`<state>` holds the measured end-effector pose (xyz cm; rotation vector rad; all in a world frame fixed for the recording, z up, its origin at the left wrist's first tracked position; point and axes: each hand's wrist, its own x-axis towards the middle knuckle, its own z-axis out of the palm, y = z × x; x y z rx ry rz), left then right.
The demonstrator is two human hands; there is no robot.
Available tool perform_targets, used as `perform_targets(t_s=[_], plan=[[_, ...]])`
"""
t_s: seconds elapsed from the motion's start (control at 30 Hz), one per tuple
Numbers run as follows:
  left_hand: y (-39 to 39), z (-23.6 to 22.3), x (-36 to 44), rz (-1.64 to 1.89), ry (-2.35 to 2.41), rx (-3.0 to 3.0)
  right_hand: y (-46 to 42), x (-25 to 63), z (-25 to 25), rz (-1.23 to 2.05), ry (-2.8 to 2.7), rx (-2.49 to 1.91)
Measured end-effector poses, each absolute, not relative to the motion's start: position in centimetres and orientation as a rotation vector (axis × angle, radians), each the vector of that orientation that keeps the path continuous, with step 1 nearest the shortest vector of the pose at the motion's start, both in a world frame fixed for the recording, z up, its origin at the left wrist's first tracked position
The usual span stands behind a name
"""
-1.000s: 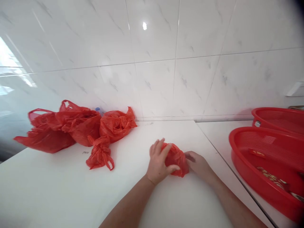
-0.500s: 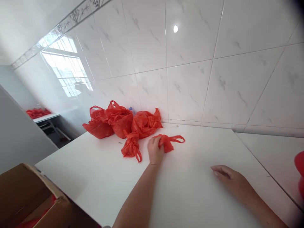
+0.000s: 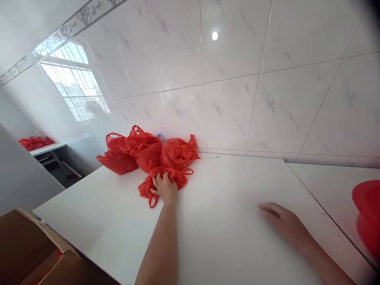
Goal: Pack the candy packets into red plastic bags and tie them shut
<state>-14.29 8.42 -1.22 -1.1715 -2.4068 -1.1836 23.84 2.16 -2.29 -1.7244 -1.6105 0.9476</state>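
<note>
My left hand (image 3: 165, 188) lies on two small knotted red plastic bags with its fingers spread. One bag (image 3: 145, 190) sticks out to the left of the fingers, with a loop handle hanging toward me. The other bag (image 3: 181, 180) shows on the right, its handle loop pointing right. The two bags touch, and the hand hides where they meet. My right hand (image 3: 283, 221) rests on the white table (image 3: 219, 229), thumb and fingertips curled close together, with nothing visible between them.
Several larger red plastic bags (image 3: 148, 152) stand along the tiled wall (image 3: 231, 111), a blue-capped bottle (image 3: 160, 137) behind them. An open cardboard box (image 3: 74, 265) sits at lower left. Something round and red (image 3: 368, 213) lies at the right edge. More red bags (image 3: 37, 142) lie on a far table.
My left hand has moved left with the small bag, bringing it against the other small bag; its fingers are now spread. My right hand stays in nearly the same place. The view has shifted slightly.
</note>
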Motion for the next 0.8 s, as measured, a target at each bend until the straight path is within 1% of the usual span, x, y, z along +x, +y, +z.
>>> perform_targets(t_s=[0.17, 0.3, 0.47, 0.63, 0.7, 0.8], plan=[[8.4, -1.5, -16.2, -1.295, -2.439, -0.855, 2.0, 23.7, -2.0, 0.979, -1.627, -1.716], [8.0, -0.6, -15.4, -1.324, -2.349, -0.890, 1.9, 23.5, -1.8, 0.980, -1.617, -1.711], [7.7, 0.6, -12.4, -1.227, -2.073, -1.237, 2.0, 23.3, -1.8, 0.950, -1.599, -1.696], [8.1, -0.2, -9.2, -1.106, -1.789, -1.754, 1.9, 22.8, -1.8, 0.865, -1.592, -1.638], [8.4, -1.0, -8.1, -0.998, -1.730, -1.975, 1.9, 22.6, -1.7, 0.854, -1.580, -1.612], [8.9, -2.1, -7.1, -0.718, -1.781, -2.310, 1.7, 22.6, -1.6, 0.848, -1.572, -1.585]])
